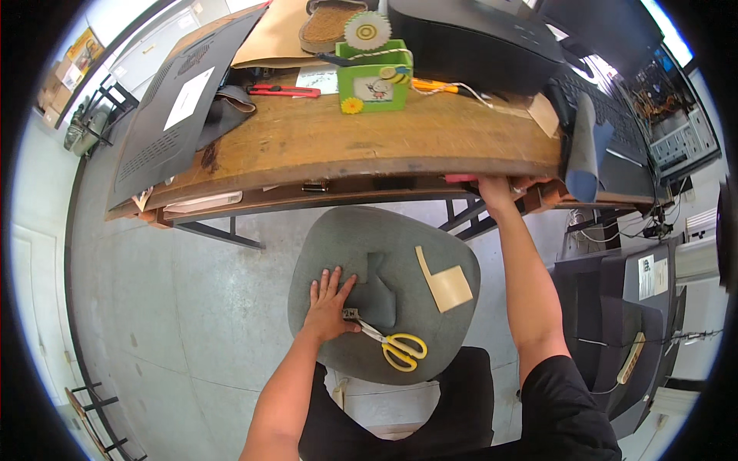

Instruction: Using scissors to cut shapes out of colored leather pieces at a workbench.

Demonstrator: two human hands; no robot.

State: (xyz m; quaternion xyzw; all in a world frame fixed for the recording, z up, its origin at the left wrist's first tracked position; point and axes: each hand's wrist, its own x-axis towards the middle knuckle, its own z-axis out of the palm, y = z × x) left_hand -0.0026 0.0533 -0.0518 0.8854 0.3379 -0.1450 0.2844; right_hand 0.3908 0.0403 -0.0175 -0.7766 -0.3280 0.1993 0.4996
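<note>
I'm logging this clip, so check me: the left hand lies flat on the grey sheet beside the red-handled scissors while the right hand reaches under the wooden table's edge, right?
Not quite. In the head view the scissors have yellow handles, not red. The rest holds: the left hand lies flat on the grey sheet beside them, and the right hand reaches under the wooden table edge.

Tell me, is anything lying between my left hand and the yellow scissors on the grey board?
Nothing visible does. The left hand lies flat on the grey board, its thumb right beside the blades of the scissors. The tan paper piece lies off to the right.
</note>
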